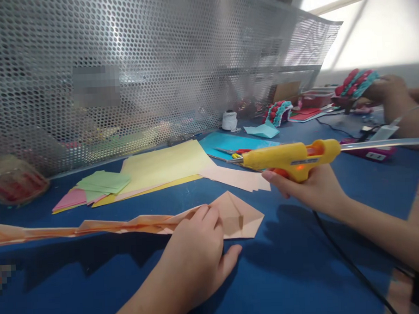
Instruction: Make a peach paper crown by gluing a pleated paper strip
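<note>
A yellow hot glue gun (286, 157) with a clear glue stick (379, 143) in its back end is in my right hand (320, 189). Its nozzle points left, above the table, and a small orange light glows on its body. My left hand (199, 250) closes over a long strip of folded peach paper (125, 225), near the strip's right end. Right of those fingers lies the strip's wide, pointed end panel (241, 215). Between the hands and the mesh is a loose pale pink paper piece (238, 176).
Behind are yellow paper sheets (164, 166), green paper pieces (104, 182), a blue sheet (226, 142), scissors (237, 153) and a white spool (229, 121). A perforated metal screen (156, 62) borders the table. At right, another person's hand (390, 86) holds a red and turquoise object. The black cord (346, 262) trails down right.
</note>
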{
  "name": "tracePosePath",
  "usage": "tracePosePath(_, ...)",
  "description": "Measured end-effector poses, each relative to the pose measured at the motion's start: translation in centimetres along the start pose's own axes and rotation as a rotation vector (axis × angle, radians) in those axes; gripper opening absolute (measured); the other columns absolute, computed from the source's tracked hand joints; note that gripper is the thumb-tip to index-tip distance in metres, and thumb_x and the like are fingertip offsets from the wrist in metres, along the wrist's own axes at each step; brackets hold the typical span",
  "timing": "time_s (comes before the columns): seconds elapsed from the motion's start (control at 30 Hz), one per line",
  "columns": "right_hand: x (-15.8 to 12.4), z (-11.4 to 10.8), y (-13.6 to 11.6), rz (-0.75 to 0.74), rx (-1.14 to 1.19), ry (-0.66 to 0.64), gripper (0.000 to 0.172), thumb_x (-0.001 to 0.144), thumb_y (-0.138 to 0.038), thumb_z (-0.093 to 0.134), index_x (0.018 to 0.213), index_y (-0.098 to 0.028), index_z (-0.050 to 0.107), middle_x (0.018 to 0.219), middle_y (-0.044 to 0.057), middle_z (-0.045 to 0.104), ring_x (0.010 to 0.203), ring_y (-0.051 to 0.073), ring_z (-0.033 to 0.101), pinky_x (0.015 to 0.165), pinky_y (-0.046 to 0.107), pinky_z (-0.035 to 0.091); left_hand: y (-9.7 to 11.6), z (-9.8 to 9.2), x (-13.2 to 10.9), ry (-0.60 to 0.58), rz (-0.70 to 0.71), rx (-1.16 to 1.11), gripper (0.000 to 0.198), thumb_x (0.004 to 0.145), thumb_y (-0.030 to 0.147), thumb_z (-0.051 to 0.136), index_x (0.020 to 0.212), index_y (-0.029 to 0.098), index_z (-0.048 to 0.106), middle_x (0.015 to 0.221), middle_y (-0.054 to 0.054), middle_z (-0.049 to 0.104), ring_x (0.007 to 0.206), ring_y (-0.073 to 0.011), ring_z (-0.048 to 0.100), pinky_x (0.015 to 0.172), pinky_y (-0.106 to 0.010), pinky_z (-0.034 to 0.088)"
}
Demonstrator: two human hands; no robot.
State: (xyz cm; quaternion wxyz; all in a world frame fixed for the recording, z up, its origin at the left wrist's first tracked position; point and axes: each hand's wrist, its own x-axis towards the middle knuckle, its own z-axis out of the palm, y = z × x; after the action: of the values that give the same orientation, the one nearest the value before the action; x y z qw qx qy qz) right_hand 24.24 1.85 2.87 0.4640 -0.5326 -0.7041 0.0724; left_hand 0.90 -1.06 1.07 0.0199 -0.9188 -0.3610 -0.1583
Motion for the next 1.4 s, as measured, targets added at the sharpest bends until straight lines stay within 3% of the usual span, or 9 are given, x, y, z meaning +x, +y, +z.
tracePosePath(0.3,-0.1,0.1,0.2,-0.048,0.0,0.02,0.027,0.073,-0.037,0.065,0.054,-0.022,0.052,0.042,-0.003,0.051,0.04,0.012,0.051,0.037,0.023,0.041,0.1,0.0,0.0,-0.032,-0.001,0.017,0.025,0.085,0.033,0.049,0.084,0.012,0.064,0.087,-0.011,0.064,0.086,-0.0279,0.06,0.075,-0.046,0.053)
tracePosePath(0.47,-0.1,0.2,0.3,-0.063,-0.006,0.007,0.029,0.074,-0.037,0.064,0.052,-0.023,0.051,0.041,-0.003,0.05,0.04,0.012,0.051,0.036,0.023,0.04,0.2,0.6,-0.3,0.063,0.09,0.09,0.025,0.085,0.029,0.047,0.09,0.01,0.063,0.088,-0.013,0.065,0.085,-0.028,0.06,0.074,-0.044,0.054)
tracePosePath(0.63,-0.2,0.1,0.3,-0.06,-0.023,0.007,0.031,0.074,-0.04,0.064,0.053,-0.023,0.051,0.039,-0.004,0.049,0.038,0.012,0.05,0.034,0.024,0.038,0.6,1.1,-0.3,0.184,0.222,0.196,0.026,0.087,0.02,0.04,0.083,0.009,0.064,0.074,-0.011,0.065,0.073,-0.026,0.062,0.066,-0.041,0.055)
tracePosePath(0.73,-0.2,0.1,-0.1,-0.043,-0.03,-0.004,0.031,0.074,-0.04,0.064,0.052,-0.024,0.05,0.039,-0.003,0.049,0.038,0.012,0.05,0.034,0.024,0.038,0.7,1.1,-0.2,0.209,0.197,0.139,0.026,0.086,0.019,0.041,0.079,0.009,0.064,0.071,-0.011,0.065,0.07,-0.0249,0.062,0.064,-0.04,0.056)
tracePosePath(1.07,-0.1,0.1,-0.5,-0.065,0.005,-0.001,0.021,0.071,-0.038,0.065,0.06,-0.023,0.054,0.042,-0.004,0.053,0.036,0.012,0.049,0.034,0.024,0.04,1.0,0.1,-0.4,0.139,0.062,-0.128,0.019,0.082,0.02,0.046,0.086,0.012,0.063,0.079,-0.009,0.065,0.075,-0.025,0.06,0.071,-0.043,0.054)
tracePosePath(1.27,0.0,0.1,-0.4,-0.086,-0.012,-0.006,0.027,0.072,-0.038,0.064,0.055,-0.024,0.05,0.04,-0.004,0.05,0.037,0.012,0.049,0.034,0.024,0.039,1.0,0.3,-0.6,0.151,0.056,-0.142,0.02,0.081,0.02,0.046,0.087,0.011,0.063,0.079,-0.01,0.065,0.075,-0.025,0.061,0.073,-0.043,0.054)
tracePosePath(1.4,0.0,0.0,-0.6,-0.085,-0.016,0.004,0.024,0.072,-0.037,0.065,0.057,-0.024,0.053,0.043,-0.002,0.053,0.039,0.013,0.052,0.035,0.024,0.041,0.8,0.8,-0.8,0.173,0.06,-0.159,0.027,0.084,0.021,0.044,0.1,0.009,0.062,0.095,-0.014,0.067,0.089,-0.0273,0.063,0.082,-0.044,0.054)
